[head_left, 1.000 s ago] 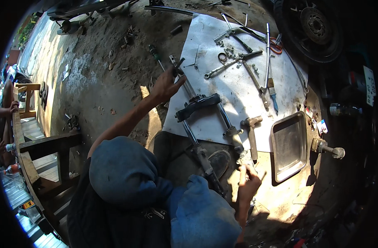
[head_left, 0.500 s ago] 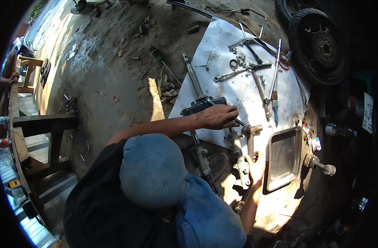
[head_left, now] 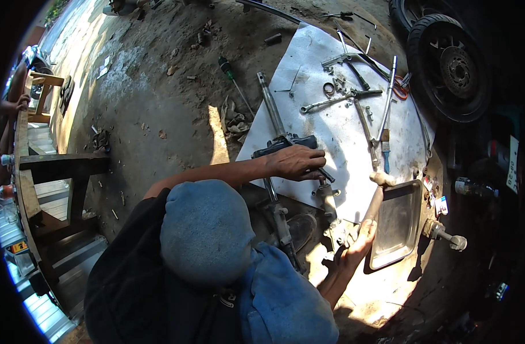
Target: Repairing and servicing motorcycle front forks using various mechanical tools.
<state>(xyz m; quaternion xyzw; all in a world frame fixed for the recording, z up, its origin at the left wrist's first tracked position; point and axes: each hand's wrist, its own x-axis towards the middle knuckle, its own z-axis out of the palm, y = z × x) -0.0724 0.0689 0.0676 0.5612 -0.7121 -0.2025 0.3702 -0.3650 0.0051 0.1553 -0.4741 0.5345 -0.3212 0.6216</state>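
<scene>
Right hand on a stout, pale-brown T-shaped hammer (head_left: pixel 377 196); left hand on a slim dark metal rod (head_left: pixel 329 176) over a grimy two-legged metal motorcycle fork (head_left: pixel 282 223).
The fork's stem lies over the white sheet (head_left: pixel 345 149), its legs running back toward the person; it looks heavy and rigid, its bright tubes probably slick with oil, so the dark crosspiece (head_left: pixel 264 151) should give the surest hold. The left hand (head_left: pixel 297 162) has its fingers curled round the rod; the right hand (head_left: pixel 360 238) has its fingers wrapped low on the hammer's handle, suiting what looks like a top-heavy tool.
</scene>
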